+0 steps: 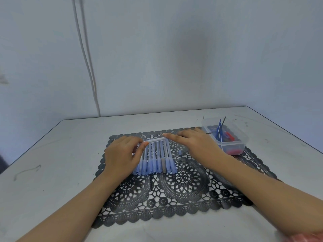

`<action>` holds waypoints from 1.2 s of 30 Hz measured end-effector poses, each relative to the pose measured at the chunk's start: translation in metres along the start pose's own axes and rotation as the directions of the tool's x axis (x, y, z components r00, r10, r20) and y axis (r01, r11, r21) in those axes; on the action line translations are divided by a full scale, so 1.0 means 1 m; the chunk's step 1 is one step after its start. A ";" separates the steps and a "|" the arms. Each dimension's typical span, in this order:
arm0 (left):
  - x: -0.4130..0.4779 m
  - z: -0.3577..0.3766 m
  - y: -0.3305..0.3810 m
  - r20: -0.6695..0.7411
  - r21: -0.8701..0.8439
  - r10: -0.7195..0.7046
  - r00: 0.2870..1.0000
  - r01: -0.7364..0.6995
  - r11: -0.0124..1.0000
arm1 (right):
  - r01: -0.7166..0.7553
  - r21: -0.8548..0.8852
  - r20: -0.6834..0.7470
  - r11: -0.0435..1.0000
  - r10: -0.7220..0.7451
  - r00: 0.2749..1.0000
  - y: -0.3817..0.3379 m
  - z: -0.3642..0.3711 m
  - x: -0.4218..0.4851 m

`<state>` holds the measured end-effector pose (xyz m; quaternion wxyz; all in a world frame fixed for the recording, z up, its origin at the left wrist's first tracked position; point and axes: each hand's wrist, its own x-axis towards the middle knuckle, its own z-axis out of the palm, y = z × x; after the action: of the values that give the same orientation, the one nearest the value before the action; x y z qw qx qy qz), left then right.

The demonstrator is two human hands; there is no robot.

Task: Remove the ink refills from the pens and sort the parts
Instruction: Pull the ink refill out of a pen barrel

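1. We see a white table [52, 154] with a black lace placemat [185, 186] spread on it, set against a pale wall [192, 49].
2. A row of pens [153, 163] lies on the placemat, at about 11 o'clock from its centre. The pens lie side by side, their blue ends toward us.
3. One grey pen [163, 165] lies in that row, toward its 3 o'clock end.
4. A single clear pen [155, 140] lies crosswise along the far, 12 o'clock end of the row, running from 9 to 3 o'clock.
5. Our left hand [122, 154] is curled, with its thumb and fingers pinching the clear pen's 9 o'clock end.
6. Our right hand [194, 144] lies with its fingers nearly straight. The index fingertip touches the clear pen's 3 o'clock end. The thumb is hidden, so we cannot tell whether it grips as well.
7. A clear plastic container [244, 137] stands at 2 o'clock, on the placemat's far corner and just beside the right hand.
8. Thin blue and dark refills [219, 130] lean up inside it, with red parts [229, 136] among them.
9. Two white cables [85, 58] run down the wall at 11 o'clock.
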<state>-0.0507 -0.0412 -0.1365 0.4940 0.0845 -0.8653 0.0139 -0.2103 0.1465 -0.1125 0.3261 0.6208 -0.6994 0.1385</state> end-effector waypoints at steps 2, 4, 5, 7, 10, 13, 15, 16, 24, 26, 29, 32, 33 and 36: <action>0.000 0.000 0.000 -0.003 0.004 0.010 1.000 -0.010 1.000 | 0.009 -0.010 -0.031 1.000 -0.010 0.999 -0.001 -0.001 0.000; 0.000 0.000 0.001 -0.002 0.011 0.032 0.999 -0.032 0.999 | 0.022 -0.013 -0.046 1.000 -0.022 0.999 -0.002 0.000 0.000; 0.000 0.000 0.001 -0.001 0.015 0.049 0.999 -0.049 0.999 | 0.027 -0.016 -0.046 0.999 -0.028 0.999 -0.002 0.000 0.000; 0.000 0.000 0.003 -0.002 0.018 0.081 0.997 -0.081 0.997 | 0.032 -0.038 -0.046 0.999 -0.033 0.998 -0.004 0.001 -0.001; 0.001 -0.001 0.004 -0.009 0.015 0.101 0.995 -0.101 0.995 | 0.027 -0.030 -0.048 0.999 -0.028 0.998 -0.006 0.002 -0.001; 0.002 -0.002 0.005 -0.014 0.015 0.110 0.994 -0.110 0.994 | -0.002 -0.001 -0.054 1.000 0.002 0.999 -0.007 0.002 -0.002; 0.002 -0.002 0.006 -0.018 0.017 0.113 0.993 -0.113 0.993 | -0.037 0.047 -0.062 0.998 0.040 0.997 -0.008 0.004 -0.002; 0.002 -0.003 0.006 -0.021 0.019 0.112 0.993 -0.112 0.994 | -0.062 0.078 -0.059 0.995 0.067 0.996 -0.009 0.004 -0.002; 0.002 -0.003 0.005 -0.027 0.024 0.101 0.994 -0.101 0.995 | -0.357 -0.104 -0.098 0.928 0.348 0.932 -0.010 -0.010 -0.001; 0.002 -0.003 0.005 -0.024 0.023 0.102 0.995 -0.101 0.995 | -0.377 -0.097 -0.101 0.921 0.368 0.924 -0.009 -0.010 0.000; 0.003 -0.004 0.005 -0.019 0.023 0.097 0.995 -0.096 0.995 | -0.324 -0.020 -0.158 0.946 0.317 0.935 -0.010 -0.009 -0.001; 0.002 -0.004 0.004 -0.020 0.024 0.087 0.996 -0.086 0.996 | -0.243 0.040 -0.190 0.969 0.246 0.950 -0.011 -0.007 -0.001; 0.002 -0.004 0.004 -0.018 0.024 0.089 0.996 -0.089 0.996 | -0.216 0.064 -0.196 0.974 0.224 0.955 -0.011 -0.006 -0.001; 0.002 -0.004 0.005 -0.022 0.024 0.104 0.994 -0.103 0.994 | -0.164 0.144 -0.189 0.976 0.190 0.963 -0.013 -0.003 -0.001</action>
<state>-0.0492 -0.0360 -0.1320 0.5015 0.0449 -0.8625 0.0504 -0.1974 0.1467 -0.1133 0.3413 0.5580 -0.7052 0.2736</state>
